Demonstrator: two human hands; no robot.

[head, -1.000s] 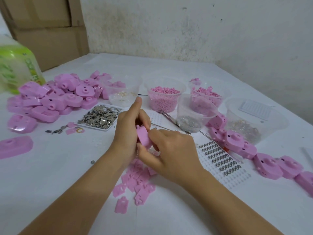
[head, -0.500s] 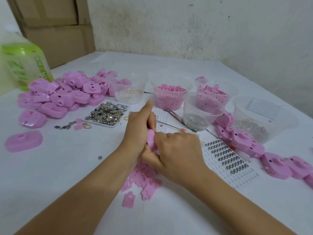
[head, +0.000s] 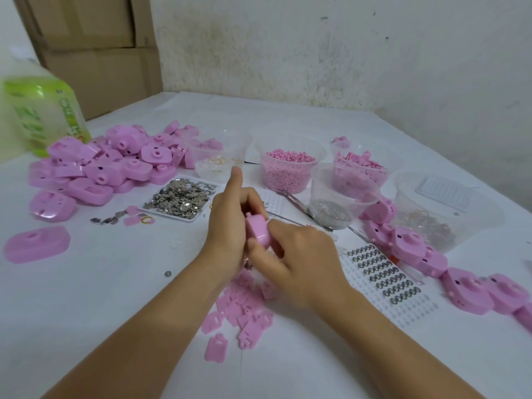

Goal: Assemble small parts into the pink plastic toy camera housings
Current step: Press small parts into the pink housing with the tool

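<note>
Housing is gripped on edge by the left hand, probably to brace it, so the right hand, pinching its lower end, can press against a firm hold.

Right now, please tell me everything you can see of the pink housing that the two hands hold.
The pink housing is one small shell of glossy pink plastic with rounded corners. It is seen edge-on, nearly upright, and most of it is hidden. The left hand holds it with curled fingers, the forefinger straight; the right hand pinches its lower edge. It is held above the flat pink plates on the table.
</note>
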